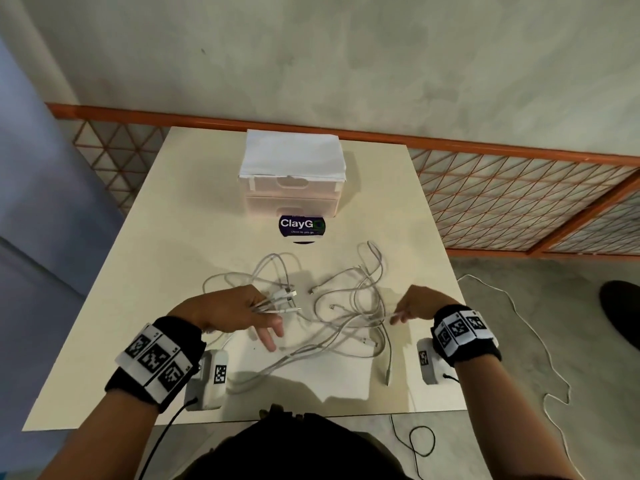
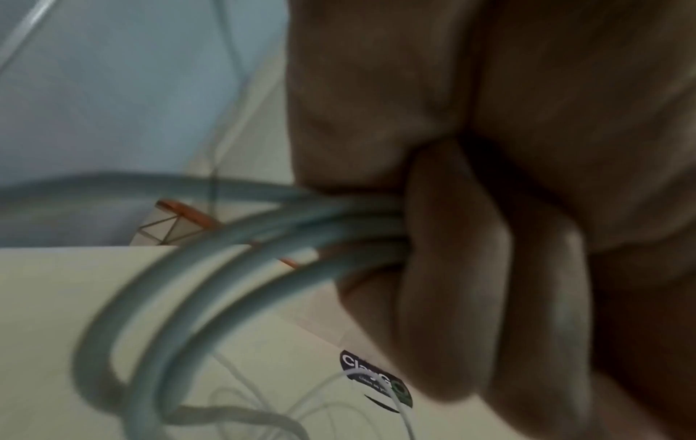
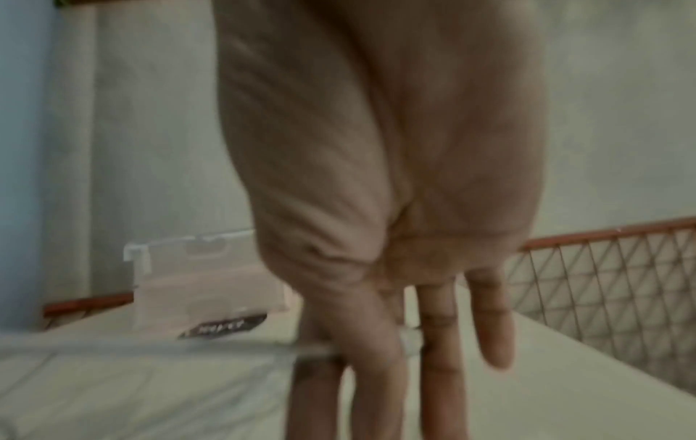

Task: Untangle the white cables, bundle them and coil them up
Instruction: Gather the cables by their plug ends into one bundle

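Note:
Several thin white cables (image 1: pixel 349 306) lie in a loose tangle across the middle of the cream table (image 1: pixel 145 258). My left hand (image 1: pixel 256 310) pinches a bunch of cable ends (image 1: pixel 284 301), plugs pointing right, with two fingers stretched down toward the table. In the left wrist view the bunched cables (image 2: pixel 301 235) run in between thumb and curled fingers (image 2: pixel 452 268). My right hand (image 1: pixel 403 315) pinches a single cable end (image 1: pixel 396 313) at the tangle's right side. The right wrist view is blurred; a pale cable (image 3: pixel 169 346) runs left from the fingers (image 3: pixel 361 351).
A translucent drawer box (image 1: pixel 292 178) topped with white paper stands at the table's far side, a round dark sticker (image 1: pixel 301 226) in front of it. White sensor boxes (image 1: pixel 207 379) (image 1: pixel 429 362) hang under my wrists. An orange mesh fence (image 1: pixel 512 199) runs behind; a wire trails on the floor at right.

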### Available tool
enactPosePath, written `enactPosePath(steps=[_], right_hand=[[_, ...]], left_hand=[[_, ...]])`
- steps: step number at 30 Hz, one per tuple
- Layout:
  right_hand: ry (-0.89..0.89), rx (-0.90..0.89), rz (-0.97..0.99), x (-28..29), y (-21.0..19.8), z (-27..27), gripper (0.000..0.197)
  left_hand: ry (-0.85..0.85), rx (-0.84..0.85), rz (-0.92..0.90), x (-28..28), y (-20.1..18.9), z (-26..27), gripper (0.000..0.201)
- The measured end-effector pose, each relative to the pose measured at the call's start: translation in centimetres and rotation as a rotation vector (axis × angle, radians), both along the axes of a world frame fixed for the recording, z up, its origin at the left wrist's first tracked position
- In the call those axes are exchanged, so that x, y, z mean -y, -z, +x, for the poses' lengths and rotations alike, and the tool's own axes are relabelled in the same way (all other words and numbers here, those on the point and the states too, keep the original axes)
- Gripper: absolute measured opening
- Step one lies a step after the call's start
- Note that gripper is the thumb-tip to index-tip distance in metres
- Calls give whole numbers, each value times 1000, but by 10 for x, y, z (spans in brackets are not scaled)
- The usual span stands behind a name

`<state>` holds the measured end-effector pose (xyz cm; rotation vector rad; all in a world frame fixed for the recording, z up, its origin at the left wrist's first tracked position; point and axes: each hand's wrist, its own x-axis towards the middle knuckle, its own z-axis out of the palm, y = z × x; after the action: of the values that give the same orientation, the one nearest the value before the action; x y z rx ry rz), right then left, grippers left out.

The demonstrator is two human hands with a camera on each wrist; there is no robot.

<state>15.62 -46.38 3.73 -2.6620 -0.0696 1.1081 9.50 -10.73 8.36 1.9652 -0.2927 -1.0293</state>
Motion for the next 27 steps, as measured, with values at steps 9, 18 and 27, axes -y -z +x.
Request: enactPosePath(steps=[9, 18, 27], right_hand=[[29, 418, -276, -39, 14, -5, 31], [-133, 337, 87, -100, 70, 3, 14], [376, 699, 796, -78, -43, 67, 7]], left_hand=[[-83, -88, 38, -1, -9, -2, 41], [-376, 78, -43, -10, -14, -4, 37], [-346, 10, -137, -13, -24, 4, 46]])
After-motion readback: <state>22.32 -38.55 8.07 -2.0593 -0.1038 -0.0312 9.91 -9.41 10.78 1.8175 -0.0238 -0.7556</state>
